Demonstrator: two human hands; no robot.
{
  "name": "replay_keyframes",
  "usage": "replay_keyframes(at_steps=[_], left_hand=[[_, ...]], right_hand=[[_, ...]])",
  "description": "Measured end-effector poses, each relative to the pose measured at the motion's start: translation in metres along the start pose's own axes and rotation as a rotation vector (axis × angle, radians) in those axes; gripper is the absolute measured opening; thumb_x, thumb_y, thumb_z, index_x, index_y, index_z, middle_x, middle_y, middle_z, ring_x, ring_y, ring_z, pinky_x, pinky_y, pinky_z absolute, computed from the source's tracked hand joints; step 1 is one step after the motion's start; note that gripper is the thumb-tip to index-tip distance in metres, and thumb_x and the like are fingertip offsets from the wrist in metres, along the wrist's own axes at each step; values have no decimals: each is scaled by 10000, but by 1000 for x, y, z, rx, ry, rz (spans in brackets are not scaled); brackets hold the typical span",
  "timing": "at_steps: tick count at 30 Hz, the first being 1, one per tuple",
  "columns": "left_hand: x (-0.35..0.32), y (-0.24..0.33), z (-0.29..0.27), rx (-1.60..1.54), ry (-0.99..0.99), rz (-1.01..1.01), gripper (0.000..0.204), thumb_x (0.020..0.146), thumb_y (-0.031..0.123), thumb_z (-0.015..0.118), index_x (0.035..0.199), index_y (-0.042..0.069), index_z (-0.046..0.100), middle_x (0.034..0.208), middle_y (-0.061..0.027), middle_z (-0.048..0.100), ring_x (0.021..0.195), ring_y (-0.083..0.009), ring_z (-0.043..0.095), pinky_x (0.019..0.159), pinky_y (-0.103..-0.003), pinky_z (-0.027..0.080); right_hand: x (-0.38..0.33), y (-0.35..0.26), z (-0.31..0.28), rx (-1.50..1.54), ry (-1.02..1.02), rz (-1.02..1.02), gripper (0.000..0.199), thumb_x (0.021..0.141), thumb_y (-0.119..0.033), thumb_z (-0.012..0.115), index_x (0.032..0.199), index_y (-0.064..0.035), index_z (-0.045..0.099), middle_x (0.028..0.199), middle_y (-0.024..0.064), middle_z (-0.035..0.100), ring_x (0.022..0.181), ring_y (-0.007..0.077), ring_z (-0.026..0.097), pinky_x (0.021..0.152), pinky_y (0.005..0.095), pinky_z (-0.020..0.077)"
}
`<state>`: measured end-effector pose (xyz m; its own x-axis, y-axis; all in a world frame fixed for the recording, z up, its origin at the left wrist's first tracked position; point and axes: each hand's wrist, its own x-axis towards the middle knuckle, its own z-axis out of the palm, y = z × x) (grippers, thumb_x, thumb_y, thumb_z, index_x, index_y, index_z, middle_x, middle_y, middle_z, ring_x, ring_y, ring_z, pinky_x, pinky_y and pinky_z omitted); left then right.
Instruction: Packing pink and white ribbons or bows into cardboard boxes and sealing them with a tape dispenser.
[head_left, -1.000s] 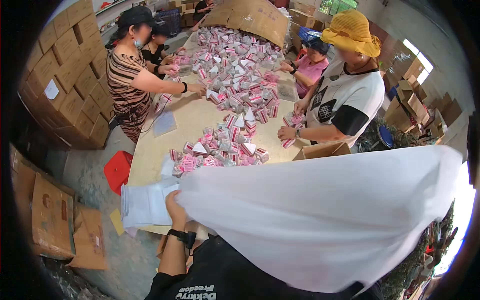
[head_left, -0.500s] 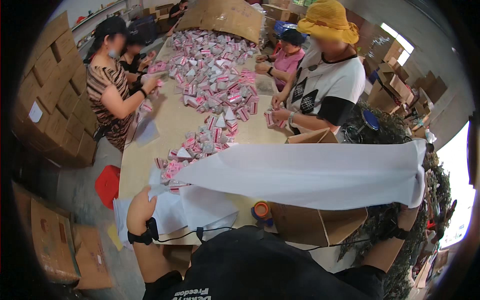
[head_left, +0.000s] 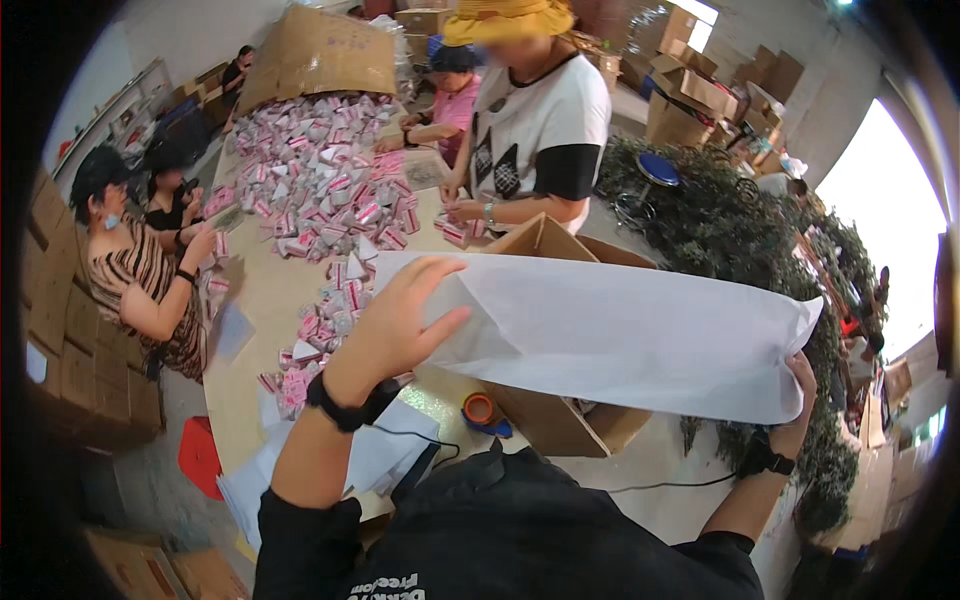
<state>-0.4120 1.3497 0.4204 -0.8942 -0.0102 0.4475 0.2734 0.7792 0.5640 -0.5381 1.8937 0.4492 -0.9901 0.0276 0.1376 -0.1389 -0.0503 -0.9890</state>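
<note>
The white sheet (head_left: 610,335) is stretched over the open cardboard box (head_left: 560,425) at the desk (head_left: 255,300) edge, the left hand (head_left: 400,320) pinching its 9 o'clock end and the right hand (head_left: 800,400) gripping its 3 o'clock corner. Keep tension equal at both ends. Centre the sheet over the box opening, clear of the orange tape roll (head_left: 480,408) at 7 o'clock.

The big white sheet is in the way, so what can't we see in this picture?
- Head view: the inside of the cardboard box, covered by the white sheet.
- Right hand: mostly behind the sheet's corner.
- Left hand: palm side unseen.
- Pink-and-white packets: print too small.
</note>
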Motion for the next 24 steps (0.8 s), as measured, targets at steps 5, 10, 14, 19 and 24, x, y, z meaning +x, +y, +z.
replay_keyframes(at_steps=[5,10,14,19,24], left_hand=[[86,7,66,-11,-226,393,589,857,329,742,1326,35,541,1319,-187,568,1243,-351,517,1045,-426,421],[136,32,124,-104,-852,338,397,840,252,765,1160,40,662,1089,-125,692,1034,-256,647,907,-357,504],[130,78,141,-244,-1108,300,165,860,172,722,915,18,697,798,-62,704,730,-148,646,693,-305,506],[123,130,142,-209,-963,386,159,864,162,704,962,40,683,757,-99,668,697,-186,638,663,-333,493],[113,195,139,-235,-646,515,215,849,129,730,1054,97,674,743,-108,656,665,-211,645,633,-341,491]], right_hand=[[-51,-13,-15,54,36,91,423,838,-226,559,1156,48,610,979,82,663,844,160,624,749,269,494],[-114,-23,-45,47,285,72,401,811,-185,551,1140,34,621,968,91,660,820,163,613,719,266,484],[-182,-29,-112,-66,362,116,440,790,-144,541,1186,37,611,1033,109,672,865,182,637,751,283,509],[-229,-64,-104,56,272,60,568,741,-120,650,1279,42,570,1159,145,674,1022,241,665,883,335,534],[-282,-65,-151,-322,341,-147,583,717,-146,756,1237,64,597,1163,175,680,1049,280,672,914,371,535]])
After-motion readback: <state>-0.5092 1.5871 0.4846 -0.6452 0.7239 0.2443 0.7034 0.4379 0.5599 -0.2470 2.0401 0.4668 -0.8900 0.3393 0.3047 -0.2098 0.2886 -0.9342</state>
